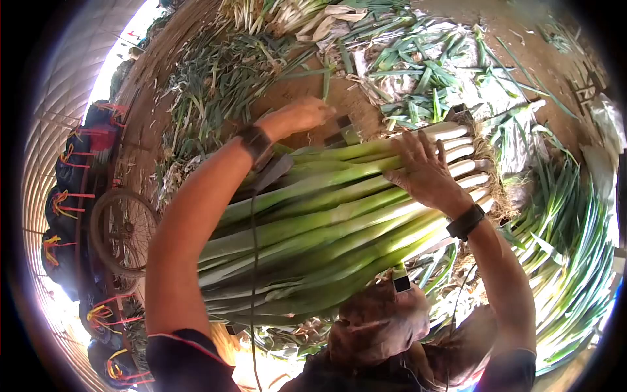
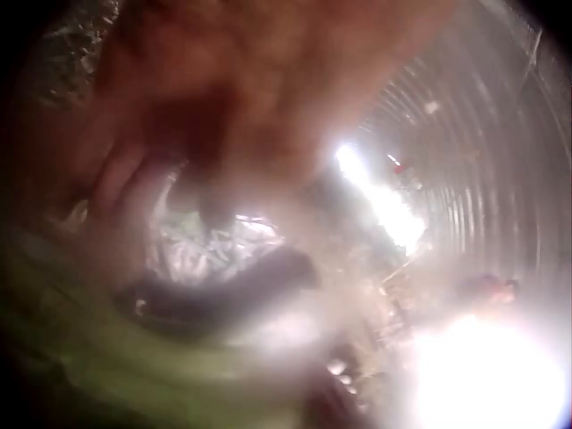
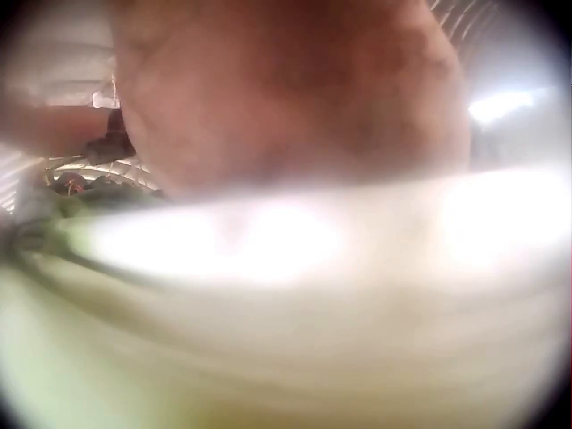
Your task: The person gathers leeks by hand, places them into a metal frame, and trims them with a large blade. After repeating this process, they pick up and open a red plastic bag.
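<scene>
A thick bundle of large green onions (image 1: pixel 313 209) lies across the middle of the head view, white ends and roots to the right. My right hand (image 1: pixel 428 166) rests on top near the white ends, fingers spread. In the right wrist view a pale stalk (image 3: pixel 357 241) runs right under that hand (image 3: pixel 295 98). Beyond the bundle's far edge is my left hand (image 1: pixel 300 116), fingers bent, beside a dark square-ended post (image 1: pixel 349 130). Blurred in the left wrist view, its fingers (image 2: pixel 125 174) curl near a dark curved band (image 2: pixel 223 290); I cannot tell whether they hold it.
Stripped leaves (image 1: pixel 222 85) litter the ground beyond the bundle. More green onions (image 1: pixel 562 261) are heaped at the right. Another square-ended post (image 1: pixel 401 281) stands at the near edge, close to a person's cap (image 1: pixel 366 326). A spoked wheel (image 1: pixel 124 232) is at the left.
</scene>
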Motion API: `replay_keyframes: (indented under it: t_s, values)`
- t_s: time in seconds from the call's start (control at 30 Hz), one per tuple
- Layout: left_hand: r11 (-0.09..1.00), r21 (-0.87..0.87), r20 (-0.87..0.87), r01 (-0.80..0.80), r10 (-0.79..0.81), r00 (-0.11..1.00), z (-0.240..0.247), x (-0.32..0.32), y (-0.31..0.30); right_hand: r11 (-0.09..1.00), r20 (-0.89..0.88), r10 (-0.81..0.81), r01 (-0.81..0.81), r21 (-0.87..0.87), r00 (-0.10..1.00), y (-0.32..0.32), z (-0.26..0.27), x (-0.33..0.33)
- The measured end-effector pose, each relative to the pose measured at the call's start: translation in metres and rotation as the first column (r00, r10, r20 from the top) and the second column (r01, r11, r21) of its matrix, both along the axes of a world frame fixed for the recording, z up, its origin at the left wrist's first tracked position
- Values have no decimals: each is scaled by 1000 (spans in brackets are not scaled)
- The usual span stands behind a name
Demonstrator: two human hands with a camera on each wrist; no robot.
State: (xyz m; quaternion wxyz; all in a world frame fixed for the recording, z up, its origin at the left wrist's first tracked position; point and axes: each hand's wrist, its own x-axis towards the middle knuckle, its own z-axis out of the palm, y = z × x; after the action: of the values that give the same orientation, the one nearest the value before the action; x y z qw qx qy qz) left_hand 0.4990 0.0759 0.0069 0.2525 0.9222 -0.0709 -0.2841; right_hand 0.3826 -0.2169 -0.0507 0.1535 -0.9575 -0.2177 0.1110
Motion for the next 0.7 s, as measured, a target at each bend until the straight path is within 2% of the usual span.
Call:
replay_keyframes:
  t_s: [0.03,0.07,0.1,0.13,0.17,0.2,0.27,0.33,0.4,0.5,0.57,0.6,0.67,0.7]
  values:
    - [1000,-1,2,7,-7,1000,-30,11,17,999,14,-5,4,36,1000,0,-5,-1]
    - [977,-102,-4,185,-186,982,-62,21,42,997,29,-10,7,73,1000,0,-9,0]
    - [914,-201,2,353,-359,933,-69,22,46,997,26,-16,14,74,1000,-1,-8,0]
    - [923,-186,-62,336,-352,934,-79,23,47,997,53,15,-18,70,998,-2,-6,-2]
    - [971,-109,-172,212,-228,958,-89,24,48,997,79,45,-51,66,996,-3,-5,-3]
    - [999,-6,-265,38,-38,964,-90,23,39,996,64,46,-51,67,997,-2,0,-4]
    - [982,102,-324,-160,185,928,-88,22,24,998,40,50,-52,41,998,-2,3,-2]
    - [952,147,-339,-270,305,890,-92,22,19,998,21,60,-61,16,998,0,1,0]
    - [920,147,-345,-364,392,853,-88,20,11,997,-10,3,-2,78,1000,1,-3,1]
    - [894,123,-347,-431,446,825,-67,6,-5,998,-70,1,3,62,998,0,2,2]
    - [771,-263,-241,-580,530,813,-25,-13,-27,998,-45,0,3,60,999,1,-2,2]
    - [769,-263,-240,-582,532,812,-18,-14,-26,999,-22,-6,7,54,1000,0,-4,2]
    - [715,-467,-119,-519,531,839,1,-18,-17,999,-18,6,-6,36,1000,-1,-6,2]
    - [714,-466,-115,-522,536,836,17,-26,-15,1000,-13,12,-12,18,1000,0,-5,3]
